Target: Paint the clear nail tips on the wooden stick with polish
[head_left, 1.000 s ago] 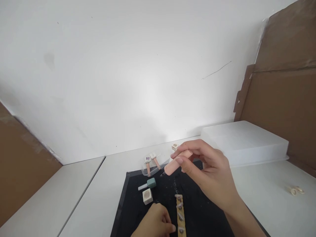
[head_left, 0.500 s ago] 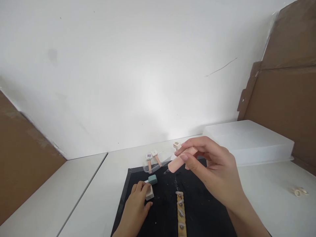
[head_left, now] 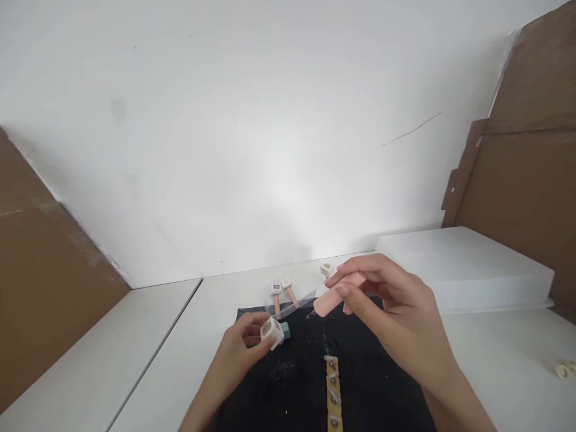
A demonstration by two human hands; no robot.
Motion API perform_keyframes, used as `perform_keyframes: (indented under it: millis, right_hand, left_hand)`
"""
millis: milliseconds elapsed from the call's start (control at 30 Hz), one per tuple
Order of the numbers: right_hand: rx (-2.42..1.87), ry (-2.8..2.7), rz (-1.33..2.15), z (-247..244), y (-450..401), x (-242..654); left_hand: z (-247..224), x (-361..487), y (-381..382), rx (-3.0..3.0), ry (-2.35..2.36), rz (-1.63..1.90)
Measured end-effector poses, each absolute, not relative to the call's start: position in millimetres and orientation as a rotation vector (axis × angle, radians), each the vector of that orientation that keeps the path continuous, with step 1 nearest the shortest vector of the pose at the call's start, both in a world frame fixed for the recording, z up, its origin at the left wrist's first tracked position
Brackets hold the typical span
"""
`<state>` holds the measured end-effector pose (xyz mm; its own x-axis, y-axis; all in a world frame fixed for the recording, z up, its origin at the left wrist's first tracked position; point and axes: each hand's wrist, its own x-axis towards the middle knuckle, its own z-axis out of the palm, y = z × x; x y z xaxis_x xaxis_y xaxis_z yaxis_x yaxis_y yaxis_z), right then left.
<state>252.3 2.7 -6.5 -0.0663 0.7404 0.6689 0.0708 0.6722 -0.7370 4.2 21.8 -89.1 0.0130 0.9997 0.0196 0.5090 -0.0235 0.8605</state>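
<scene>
Between the thumb and fingers of my right hand (head_left: pixel 396 318) is a smooth pink cylinder (head_left: pixel 335 298), slanting down to the left above the black mat (head_left: pixel 288 396). My left hand (head_left: pixel 236 354) pinches a small white hollow block (head_left: pixel 272 333), its opening facing up toward me. Just behind that block lies a green-blue piece (head_left: pixel 285 329), partly covered by it. Farther back, two pieces with pink sticks and white square heads, a purple-marked one (head_left: pixel 276 290) and a plain one (head_left: pixel 286 283), rest by clear plastic. Another white hollow piece (head_left: pixel 327 270) sits behind my right fingertips.
A yellow strip (head_left: pixel 333 393) with several metal dots and whitish bits lies on the mat. At the right is a translucent white box (head_left: pixel 468 264). Small cream rings (head_left: pixel 562 370) lie at the right edge. Brown cardboard (head_left: pixel 531 162) borders the white table on both sides.
My left hand has lifted the white block off the mat and tipped it, moving up slightly. My right hand keeps hold of the pink cylinder. The view has shifted a little.
</scene>
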Motion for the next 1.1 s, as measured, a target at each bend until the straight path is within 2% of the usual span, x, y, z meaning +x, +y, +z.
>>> perform_keyframes:
  millis: [200, 433, 600, 733, 1100]
  right_hand:
    - [-0.698, -1.521, 0.788, -7.4, 4.8, 251.1]
    - [-0.732, -1.603, 0.906, -10.8, 6.9, 244.1]
    - [-0.767, -1.696, 0.927, -12.0, 10.1, 240.1]
    - [-0.768, -1.721, 0.935, -14.2, 10.4, 234.4]
    - [-0.726, -1.779, 0.564, -18.9, 4.3, 227.5]
  left_hand:
    - [-29.5, 2.7, 25.1, 1.380, 1.395, 1.286]
    - [-1.9, 14.8, 21.3, 1.040, 0.938, 1.668]
    - [3.1, 26.8, 18.4, 0.861, 0.693, 1.668]
    - [4.7, 31.8, 18.4, 0.690, 0.696, 1.620]
    - [2.7, 32.5, 20.8, 0.624, 0.732, 1.550]
